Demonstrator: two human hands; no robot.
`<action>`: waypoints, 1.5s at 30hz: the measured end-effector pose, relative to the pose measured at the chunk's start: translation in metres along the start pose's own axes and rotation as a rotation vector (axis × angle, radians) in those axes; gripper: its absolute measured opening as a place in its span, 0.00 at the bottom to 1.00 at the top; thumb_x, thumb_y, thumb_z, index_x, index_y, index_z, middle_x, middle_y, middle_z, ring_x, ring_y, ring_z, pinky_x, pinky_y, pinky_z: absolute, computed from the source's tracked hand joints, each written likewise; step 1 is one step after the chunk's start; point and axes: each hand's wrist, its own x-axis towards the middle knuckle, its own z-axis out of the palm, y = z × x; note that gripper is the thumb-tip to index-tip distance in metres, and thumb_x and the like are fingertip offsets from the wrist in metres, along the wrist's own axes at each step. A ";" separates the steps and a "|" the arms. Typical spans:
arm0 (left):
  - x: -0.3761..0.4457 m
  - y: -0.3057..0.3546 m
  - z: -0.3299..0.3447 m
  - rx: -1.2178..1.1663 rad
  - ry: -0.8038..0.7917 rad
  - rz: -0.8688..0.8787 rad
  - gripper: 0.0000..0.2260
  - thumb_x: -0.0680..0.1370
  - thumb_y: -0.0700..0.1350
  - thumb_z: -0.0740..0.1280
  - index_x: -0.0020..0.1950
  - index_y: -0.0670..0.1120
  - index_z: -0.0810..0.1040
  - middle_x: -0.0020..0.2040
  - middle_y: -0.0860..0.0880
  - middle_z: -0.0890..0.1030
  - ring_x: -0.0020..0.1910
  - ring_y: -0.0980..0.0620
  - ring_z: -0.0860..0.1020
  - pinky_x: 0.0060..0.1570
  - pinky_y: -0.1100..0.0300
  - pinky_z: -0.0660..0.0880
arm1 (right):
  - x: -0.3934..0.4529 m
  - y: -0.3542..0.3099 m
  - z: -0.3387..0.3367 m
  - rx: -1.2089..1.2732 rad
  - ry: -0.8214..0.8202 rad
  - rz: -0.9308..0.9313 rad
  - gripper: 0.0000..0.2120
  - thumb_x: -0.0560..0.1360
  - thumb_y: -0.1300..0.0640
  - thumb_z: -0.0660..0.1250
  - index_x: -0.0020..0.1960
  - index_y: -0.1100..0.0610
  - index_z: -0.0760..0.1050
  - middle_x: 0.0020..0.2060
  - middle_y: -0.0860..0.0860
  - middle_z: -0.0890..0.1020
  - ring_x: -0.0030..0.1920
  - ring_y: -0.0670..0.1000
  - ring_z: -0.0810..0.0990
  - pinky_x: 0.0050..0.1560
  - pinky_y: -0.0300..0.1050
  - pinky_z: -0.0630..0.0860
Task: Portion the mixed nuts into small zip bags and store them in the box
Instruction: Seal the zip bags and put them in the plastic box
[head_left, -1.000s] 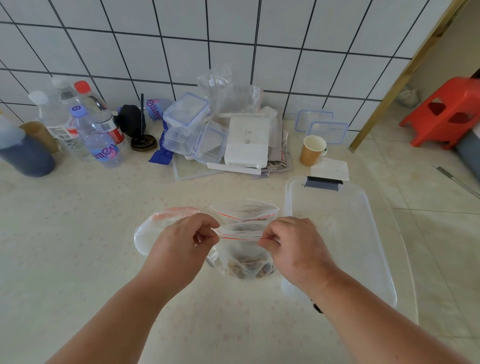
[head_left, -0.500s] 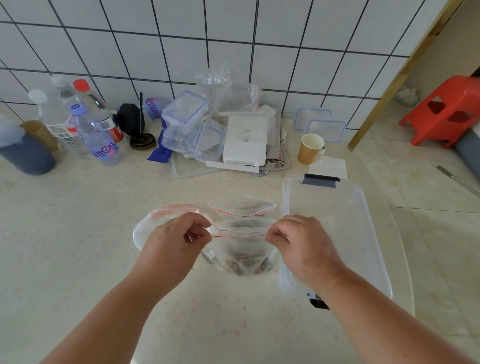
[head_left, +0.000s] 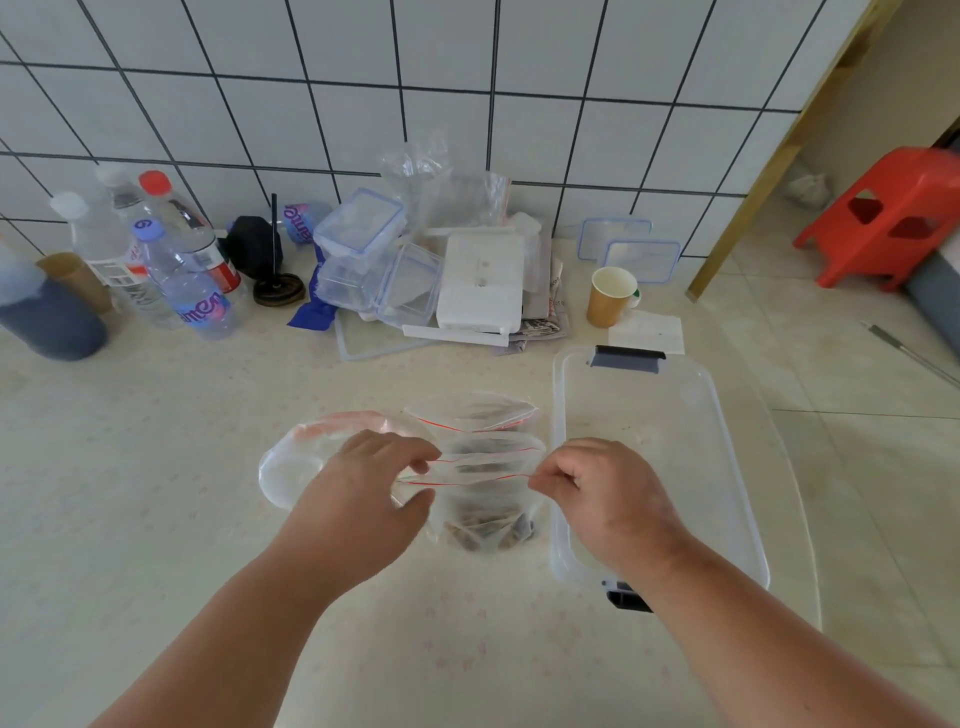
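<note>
Zip bag (head_left: 485, 499) of mixed nuts, just left of the clear box (head_left: 727, 467): light, limp, slippery; your left hand (head_left: 358, 499) and right hand (head_left: 602, 488) pinch its seal ends—hold there.

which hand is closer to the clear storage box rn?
Right. The right hand overlaps the clear storage box's left rim; the left hand is across the zip bag.
</note>
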 end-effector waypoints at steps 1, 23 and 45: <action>0.003 0.006 0.002 0.039 -0.016 0.054 0.13 0.72 0.42 0.78 0.56 0.52 0.85 0.50 0.61 0.83 0.55 0.54 0.80 0.58 0.62 0.71 | 0.000 0.000 0.000 0.008 -0.005 -0.008 0.07 0.73 0.52 0.75 0.38 0.53 0.83 0.35 0.43 0.83 0.41 0.42 0.80 0.39 0.30 0.72; 0.021 0.026 0.022 0.387 -0.228 0.158 0.13 0.85 0.56 0.58 0.57 0.56 0.82 0.48 0.53 0.82 0.51 0.49 0.79 0.51 0.54 0.74 | -0.005 0.011 -0.010 -0.073 -0.144 -0.049 0.12 0.77 0.51 0.69 0.38 0.55 0.78 0.33 0.45 0.77 0.39 0.46 0.73 0.41 0.36 0.69; -0.017 -0.018 0.013 0.024 -0.029 -0.134 0.09 0.83 0.49 0.65 0.47 0.50 0.83 0.34 0.65 0.74 0.37 0.69 0.73 0.44 0.73 0.69 | -0.002 -0.018 0.004 -0.199 -0.098 -0.124 0.06 0.75 0.49 0.70 0.46 0.50 0.82 0.42 0.43 0.83 0.48 0.50 0.79 0.53 0.51 0.73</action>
